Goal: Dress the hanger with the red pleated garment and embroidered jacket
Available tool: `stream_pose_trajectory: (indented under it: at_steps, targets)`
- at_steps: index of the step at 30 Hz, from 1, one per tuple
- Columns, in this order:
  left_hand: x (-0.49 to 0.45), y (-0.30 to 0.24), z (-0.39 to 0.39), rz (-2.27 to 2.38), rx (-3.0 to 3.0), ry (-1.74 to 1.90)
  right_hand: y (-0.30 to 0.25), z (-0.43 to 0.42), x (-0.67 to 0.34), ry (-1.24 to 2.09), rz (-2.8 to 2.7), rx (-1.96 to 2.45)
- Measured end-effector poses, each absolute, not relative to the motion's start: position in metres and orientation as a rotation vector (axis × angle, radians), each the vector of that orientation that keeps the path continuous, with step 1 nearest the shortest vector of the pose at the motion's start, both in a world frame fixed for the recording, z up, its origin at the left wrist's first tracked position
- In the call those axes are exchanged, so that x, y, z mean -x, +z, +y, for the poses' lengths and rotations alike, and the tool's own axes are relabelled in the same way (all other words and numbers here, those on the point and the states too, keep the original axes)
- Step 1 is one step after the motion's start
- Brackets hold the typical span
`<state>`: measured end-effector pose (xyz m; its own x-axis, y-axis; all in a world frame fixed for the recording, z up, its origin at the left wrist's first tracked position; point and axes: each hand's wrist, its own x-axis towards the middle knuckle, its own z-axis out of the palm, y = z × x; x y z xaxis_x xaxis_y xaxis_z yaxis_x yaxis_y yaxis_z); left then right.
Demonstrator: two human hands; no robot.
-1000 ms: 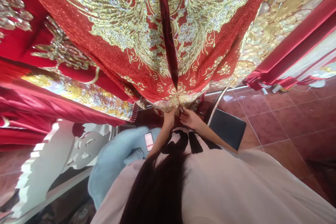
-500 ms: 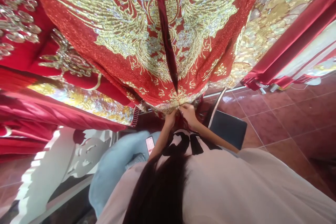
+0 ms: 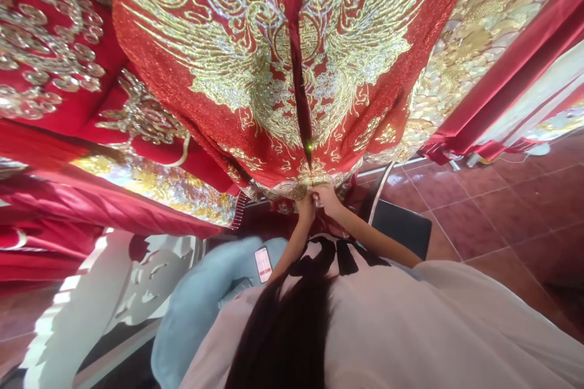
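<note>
A red garment [image 3: 201, 127] with gold and silver bird-wing embroidery hangs in front of me, its front parted by a narrow dark slit. At the bottom of that slit, my left hand [image 3: 306, 205] has its fingers closed at the hem [image 3: 292, 187]. My right hand [image 3: 325, 196] meets it there, thumb and fingers pinched together against the same edge. The fingertips of both hands touch or nearly touch, and whatever thin part lies between them is too small to make out.
A phone [image 3: 263, 264] with a lit screen rests on my light-blue trousers [image 3: 191, 298]. To the right is a dark flat seat or panel [image 3: 404, 228] above red floor tiles [image 3: 483, 213]. White carved furniture [image 3: 86, 292] stands left. Gold-patterned cloth [image 3: 483, 18] and crystal-decorated red cloth [image 3: 55, 42] hang alongside.
The view has shifted slightly, so the garment sits farther right in the picture. Both hands have drawn closer together and a little lower, still at the hem.
</note>
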<state>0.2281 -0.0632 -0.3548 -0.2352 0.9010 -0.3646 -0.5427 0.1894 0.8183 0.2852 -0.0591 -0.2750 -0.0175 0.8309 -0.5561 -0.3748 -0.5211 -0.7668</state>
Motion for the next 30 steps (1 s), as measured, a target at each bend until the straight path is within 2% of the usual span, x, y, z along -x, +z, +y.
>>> stream_pose_trajectory:
  at_steps: [9,15,18,22,26,30]
  targets:
    - [-0.226,-0.352,-0.067,1.274,-0.647,1.524,-0.209,-0.029,-0.278,1.533,-0.485,1.272]
    - [-0.224,-0.349,-0.058,1.309,-0.681,1.477,-0.153,-0.017,-0.275,1.620,-0.451,1.219]
    - [-0.221,-0.347,-0.053,1.347,-0.660,1.451,-0.102,-0.002,-0.275,1.685,-0.514,1.154]
    - [-0.219,-0.343,-0.053,1.345,-0.685,1.415,0.000,0.019,-0.281,1.648,-0.699,1.170]
    - [-0.224,-0.346,-0.056,1.316,-0.751,1.372,0.068,0.024,-0.292,1.420,-0.863,1.014]
    - [-0.226,-0.361,-0.053,1.310,-0.777,1.309,0.057,0.019,-0.303,0.977,-1.084,0.816]
